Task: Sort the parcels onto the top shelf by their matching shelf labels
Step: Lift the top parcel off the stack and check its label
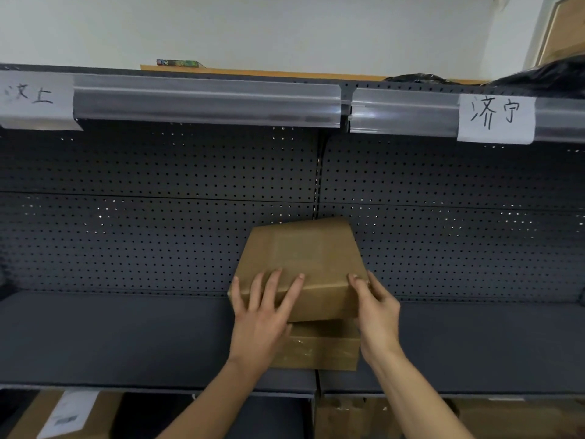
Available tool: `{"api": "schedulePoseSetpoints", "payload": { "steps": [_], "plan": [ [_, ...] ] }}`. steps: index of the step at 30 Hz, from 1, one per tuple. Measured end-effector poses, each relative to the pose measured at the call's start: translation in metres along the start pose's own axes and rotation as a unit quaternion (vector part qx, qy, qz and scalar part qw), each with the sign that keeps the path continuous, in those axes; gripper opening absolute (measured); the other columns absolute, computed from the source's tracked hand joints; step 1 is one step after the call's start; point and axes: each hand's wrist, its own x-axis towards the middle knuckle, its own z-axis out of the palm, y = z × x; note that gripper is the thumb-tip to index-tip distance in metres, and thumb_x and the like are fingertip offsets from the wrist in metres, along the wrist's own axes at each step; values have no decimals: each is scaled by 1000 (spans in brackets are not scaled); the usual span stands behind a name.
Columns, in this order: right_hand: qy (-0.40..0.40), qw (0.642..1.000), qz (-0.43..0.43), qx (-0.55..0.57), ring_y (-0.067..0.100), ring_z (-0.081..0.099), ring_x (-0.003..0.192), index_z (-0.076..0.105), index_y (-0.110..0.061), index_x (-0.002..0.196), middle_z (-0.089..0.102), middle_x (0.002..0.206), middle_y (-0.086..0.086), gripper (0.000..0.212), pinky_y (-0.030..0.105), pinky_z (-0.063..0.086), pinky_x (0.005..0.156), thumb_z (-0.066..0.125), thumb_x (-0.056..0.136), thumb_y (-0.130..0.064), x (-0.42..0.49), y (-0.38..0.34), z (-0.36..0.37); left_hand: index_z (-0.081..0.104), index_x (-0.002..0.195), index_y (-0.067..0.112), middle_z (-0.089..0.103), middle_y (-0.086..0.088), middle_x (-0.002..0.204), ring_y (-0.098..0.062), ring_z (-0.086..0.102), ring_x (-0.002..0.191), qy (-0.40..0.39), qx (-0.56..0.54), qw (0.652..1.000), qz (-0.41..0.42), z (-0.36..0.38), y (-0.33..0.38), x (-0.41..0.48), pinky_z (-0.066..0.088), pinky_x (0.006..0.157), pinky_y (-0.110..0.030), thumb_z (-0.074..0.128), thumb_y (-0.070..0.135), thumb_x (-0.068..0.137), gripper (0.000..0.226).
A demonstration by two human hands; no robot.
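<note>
Right now we have both hands on the upper box (300, 264), a plain brown cardboard parcel that sits on top of a second box (319, 346) of much the same kind. The pair stands on the dark grey shelf (110, 337), close to the middle where the two shelf sections meet, with the back of the upper box reaching toward the perforated back panel (158, 223).

Our left hand (264, 315) lies over the near left corner of the upper box, fingers spread wide across its top face and the palm wrapping down over the front edge. Our right hand (376, 315) is at the near right corner, fingers bent and held close together, the fingertips (356, 278) pressing on the top edge while the rest of the hand runs down the right side. So the box lies between our two hands, ahead of them, gripped at its front corners. It sits slightly skewed on the lower box, its front edge overhanging a little on the left.

Above, the top shelf (205, 99) carries a clear label strip with two handwritten paper labels: the left label (34, 99) at the far left and the right label (495, 118) toward the right. Something black (538, 77) rests on the top shelf near the right label. More boxes (63, 416) show on the level below.
</note>
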Motion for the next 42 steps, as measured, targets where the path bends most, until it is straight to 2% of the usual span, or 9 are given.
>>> {"api": "schedulePoseSetpoints", "payload": {
  "steps": [7,12,17,21,27,32,34,36,42],
  "plan": [
    [-30,999,-16,-18,18,55,130,54,-26,147,59,142,-1,58,50,42,115,70,93,-39,-12,1,-5,41,145,27,59,-15,137,-39,57,124,40,-5,999,-16,-1,-9,-3,29,105,-70,90,28,56,102],
    [-42,998,36,28,22,51,138,44,-24,154,48,155,1,54,40,44,111,52,103,-41,-9,9,-18,35,146,24,58,-9,138,-31,54,127,70,-172,972,-144,-3,-16,-7,37,108,-62,93,39,54,109],
    [-107,986,128,27,30,52,137,42,-16,155,49,156,14,57,45,39,117,56,102,-33,-9,28,-13,20,154,32,40,4,153,-17,36,141,112,-482,818,-292,-20,1,-8,34,115,-43,92,33,62,116],
    [-181,970,160,-21,25,57,133,45,-21,154,60,147,5,57,44,45,113,58,101,-38,-21,39,3,24,151,35,47,10,146,-10,45,134,113,-612,715,-317,-16,19,-8,38,112,-38,91,27,66,109],
    [-188,969,157,23,22,65,126,33,-41,153,65,141,-3,68,53,51,107,67,95,-32,-29,46,13,31,138,41,54,20,126,8,52,112,107,-694,622,-346,-9,35,-6,49,91,-23,87,20,73,89],
    [-191,963,175,74,25,72,115,51,-34,140,78,120,0,58,43,63,82,74,87,-33,-27,50,10,38,138,42,64,4,130,-15,64,115,94,-763,509,-388,-5,36,-9,52,99,-53,81,22,79,76],
    [-195,958,183,100,29,70,117,53,-32,141,76,124,5,56,45,62,84,74,88,-32,-27,51,10,39,140,38,67,2,127,-19,65,114,83,-792,463,-389,-5,40,-10,52,96,-59,76,18,84,70],
    [-190,961,169,109,31,70,118,55,-31,140,76,125,6,57,45,62,83,75,86,-31,-25,52,8,39,140,35,67,1,127,-19,64,115,72,-804,451,-380,-5,41,-11,52,97,-59,79,24,79,74],
    [-176,977,101,60,23,71,112,59,-35,134,79,118,-3,63,40,61,79,81,75,-32,-14,42,-3,19,149,47,54,-1,145,-20,55,129,23,-798,492,-347,-2,17,-17,41,110,-55,85,48,56,115]
  ]
}}
